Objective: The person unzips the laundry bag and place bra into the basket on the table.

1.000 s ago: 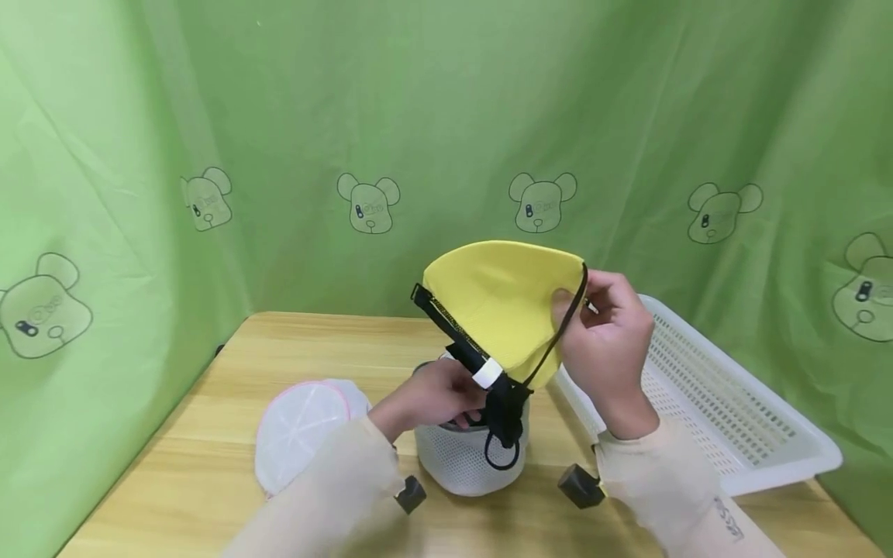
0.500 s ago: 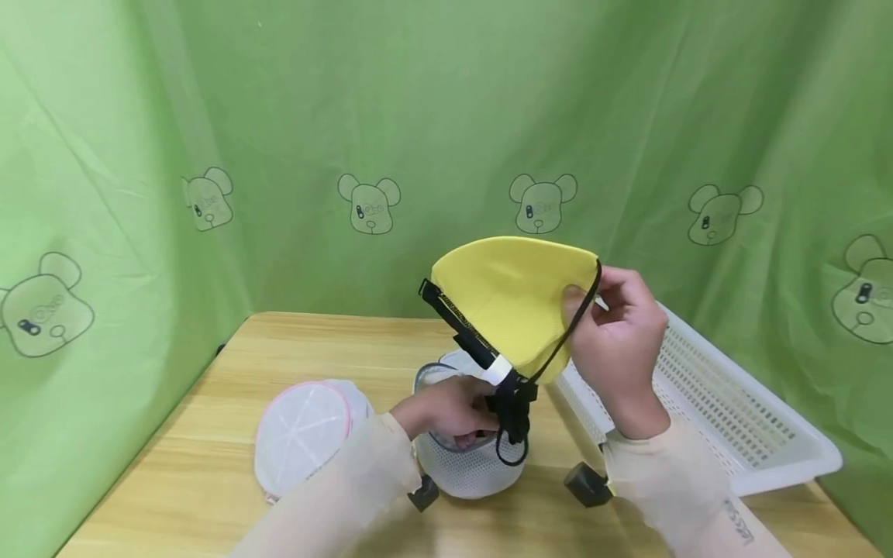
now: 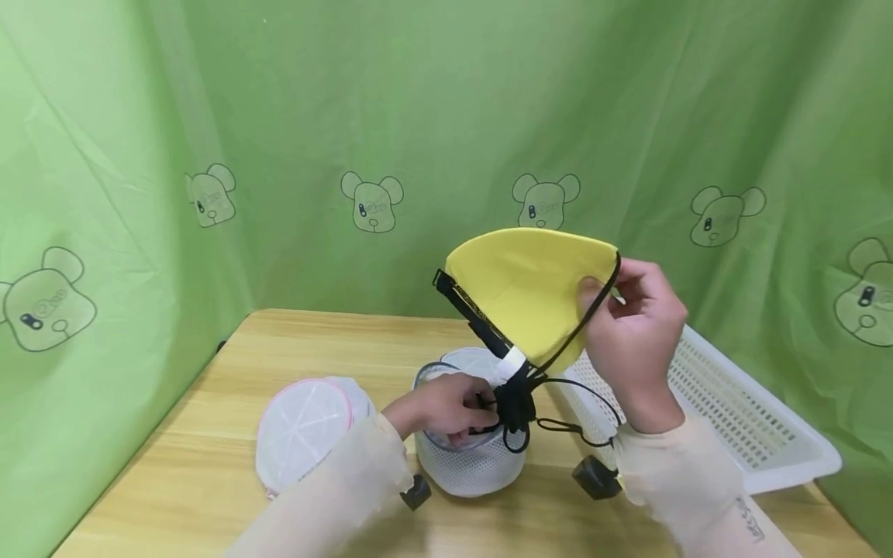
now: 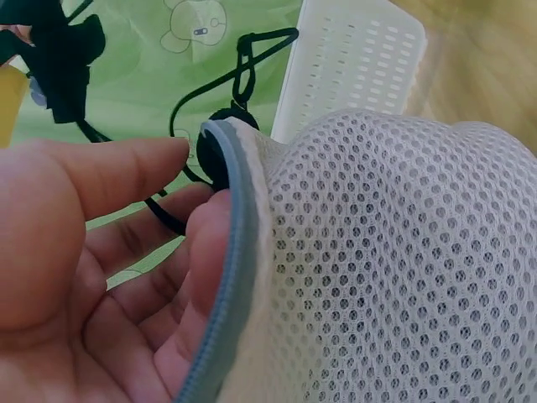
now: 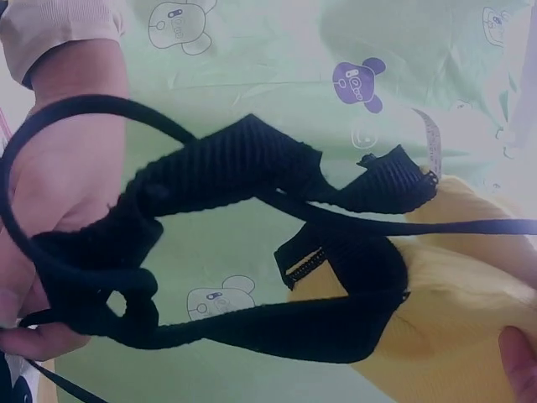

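Currently, right hand (image 3: 636, 341) pinches the yellow cloth (image 3: 530, 291) above the desk (image 3: 328, 341), black straps (image 3: 516, 403) hanging. Left hand (image 3: 445, 403), fingers bent, is at the white mesh bag (image 3: 473, 471) opening; can't tell if gripping.

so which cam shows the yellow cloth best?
Head: the yellow cloth shows nearly whole, with the right hand over one side. Right wrist: closer, but cut off at the frame's right and partly covered by black straps. Left wrist: just a sliver at the left edge.
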Demonstrator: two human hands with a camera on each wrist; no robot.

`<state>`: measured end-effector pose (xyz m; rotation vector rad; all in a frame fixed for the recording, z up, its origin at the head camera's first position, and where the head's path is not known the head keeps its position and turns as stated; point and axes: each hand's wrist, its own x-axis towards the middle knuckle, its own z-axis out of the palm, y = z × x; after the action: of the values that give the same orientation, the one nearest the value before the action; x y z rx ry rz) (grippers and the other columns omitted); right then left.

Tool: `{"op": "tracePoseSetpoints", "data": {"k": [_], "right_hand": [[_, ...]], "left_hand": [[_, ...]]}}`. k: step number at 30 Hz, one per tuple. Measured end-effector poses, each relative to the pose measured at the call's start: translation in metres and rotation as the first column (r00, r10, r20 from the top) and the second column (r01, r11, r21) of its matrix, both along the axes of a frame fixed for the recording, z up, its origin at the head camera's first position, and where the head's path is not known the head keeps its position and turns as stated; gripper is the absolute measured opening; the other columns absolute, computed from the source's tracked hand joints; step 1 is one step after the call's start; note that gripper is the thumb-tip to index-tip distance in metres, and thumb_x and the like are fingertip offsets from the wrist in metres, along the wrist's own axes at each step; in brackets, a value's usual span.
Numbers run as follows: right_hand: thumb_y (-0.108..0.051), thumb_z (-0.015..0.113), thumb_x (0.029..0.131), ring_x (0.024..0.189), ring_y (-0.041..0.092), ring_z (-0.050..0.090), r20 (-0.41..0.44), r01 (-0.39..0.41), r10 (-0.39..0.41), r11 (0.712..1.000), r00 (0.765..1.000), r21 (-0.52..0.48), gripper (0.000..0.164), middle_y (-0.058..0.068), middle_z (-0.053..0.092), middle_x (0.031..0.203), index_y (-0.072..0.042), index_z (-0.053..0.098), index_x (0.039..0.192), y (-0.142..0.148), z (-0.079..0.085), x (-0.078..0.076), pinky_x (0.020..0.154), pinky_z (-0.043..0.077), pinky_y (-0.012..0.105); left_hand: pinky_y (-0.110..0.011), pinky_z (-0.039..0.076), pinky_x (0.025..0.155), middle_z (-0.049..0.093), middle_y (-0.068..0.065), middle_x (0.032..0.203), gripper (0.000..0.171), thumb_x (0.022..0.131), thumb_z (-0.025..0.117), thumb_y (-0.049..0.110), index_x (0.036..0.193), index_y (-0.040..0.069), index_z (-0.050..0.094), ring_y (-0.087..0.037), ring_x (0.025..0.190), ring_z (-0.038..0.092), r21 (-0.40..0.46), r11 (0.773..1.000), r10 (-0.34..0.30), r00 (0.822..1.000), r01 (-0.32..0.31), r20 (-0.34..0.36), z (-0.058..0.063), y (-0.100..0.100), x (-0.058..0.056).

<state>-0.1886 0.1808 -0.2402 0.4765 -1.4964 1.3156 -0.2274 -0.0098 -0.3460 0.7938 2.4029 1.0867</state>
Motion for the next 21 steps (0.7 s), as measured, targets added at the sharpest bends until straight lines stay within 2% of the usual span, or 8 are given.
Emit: {"op": "tracePoseSetpoints", "data": {"k": [4,8,12,17,19,21], "right_hand": [[0.003,0.068,0.079,0.071,0.011,0.064,0.0,0.005,-0.005,1.0,1.0,-0.001,0.023,0.0,0.065,0.082,0.019,0.058,0.092,0.004,-0.001,0.0,0.057,0.053,0.016],[0.004,0.068,0.078,0.07,0.01,0.064,0.0,0.013,-0.013,1.0,1.0,-0.017,0.02,0.0,0.065,0.082,0.015,0.06,0.092,0.007,-0.001,-0.001,0.054,0.051,0.014],[0.004,0.068,0.077,0.068,0.01,0.063,-0.001,0.027,-0.027,0.999,1.0,-0.036,0.015,0.0,0.066,0.08,0.01,0.063,0.09,0.011,0.002,0.0,0.053,0.05,0.013],[0.001,0.068,0.078,0.063,0.006,0.061,-0.01,0.085,-0.086,0.996,0.996,-0.022,0.013,-0.004,0.065,0.077,0.009,0.064,0.088,0.015,0.006,0.0,0.054,0.05,0.013],[0.0,0.068,0.079,0.062,0.005,0.06,-0.006,0.112,-0.112,0.994,0.994,-0.013,0.014,-0.006,0.065,0.075,0.009,0.064,0.088,0.016,0.007,0.0,0.053,0.05,0.012],[-0.001,0.068,0.079,0.061,0.004,0.06,0.0,0.129,-0.129,0.992,0.992,-0.007,0.015,-0.006,0.065,0.075,0.009,0.064,0.089,0.017,0.008,0.0,0.053,0.049,0.012]], "left_hand": [[-0.027,0.052,0.054,0.063,-0.004,0.07,0.027,0.092,0.066,0.021,0.117,0.012,0.06,-0.014,0.054,0.061,0.015,1.0,0.001,0.999,-0.001,-0.04,-0.001,-0.003,0.002],[-0.028,0.053,0.055,0.064,-0.007,0.074,0.028,0.093,0.066,0.021,0.12,0.016,0.058,-0.015,0.055,0.062,0.113,0.993,0.023,0.999,-0.019,-0.034,0.0,-0.007,0.005],[-0.031,0.056,0.055,0.065,-0.008,0.082,0.037,0.094,0.065,0.017,0.128,0.019,0.053,-0.018,0.061,0.063,0.245,0.968,0.057,0.998,-0.052,-0.014,0.001,-0.012,0.009],[-0.034,0.056,0.055,0.067,-0.006,0.088,0.053,0.093,0.066,0.014,0.14,0.027,0.045,-0.02,0.066,0.064,0.342,0.936,0.097,0.995,-0.089,-0.004,0.002,-0.018,0.013],[-0.034,0.056,0.054,0.066,-0.005,0.087,0.051,0.093,0.066,0.013,0.138,0.025,0.047,-0.021,0.065,0.062,0.363,0.926,0.114,0.994,-0.108,0.007,0.002,-0.02,0.015],[-0.034,0.055,0.052,0.065,-0.004,0.084,0.041,0.092,0.066,0.012,0.131,0.019,0.052,-0.02,0.063,0.061,0.377,0.917,0.13,0.991,-0.126,0.017,0.002,-0.022,0.018]]}}
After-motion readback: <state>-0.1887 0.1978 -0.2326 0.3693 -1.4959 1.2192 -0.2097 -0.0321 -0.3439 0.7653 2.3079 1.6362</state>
